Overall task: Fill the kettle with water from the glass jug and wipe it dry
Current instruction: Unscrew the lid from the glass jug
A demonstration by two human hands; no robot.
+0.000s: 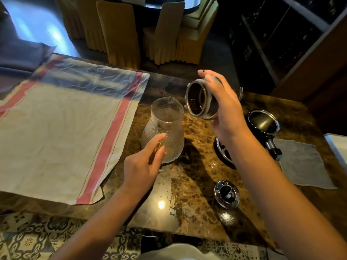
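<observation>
The desk (189, 186) is brown marbled stone, glossy, with a lamp glare near its front edge. On its left part lies a large pale cloth (56, 128) with red stripes, spread flat and creased. At the right edge lies a smaller grey towel (302, 166), also flat.

The jug (165, 128), clear textured glass with a narrow neck and flared mouth, stands upright on the desk just right of the cloth. How much water it holds cannot be told. The left hand (140, 166) is at its near side, fingers curled around the lower body and what looks like a thin handle, index finger laid along the glass.

The kettle (264, 124) stands well right of the jug, dark with a metal rim, its mouth open; the right forearm hides much of its body. A metal handle part sticks out toward the towel.

The right hand (225, 109) is raised above the desk between jug and kettle. It grips a round metal filter (199, 101), tilted so its open end faces left, small holes showing inside; the thumb lies over its top and the fingers wrap behind.

A round shiny lid (226, 194) with a dark knob lies on the desk near the front, below the right forearm and apart from the kettle.
</observation>
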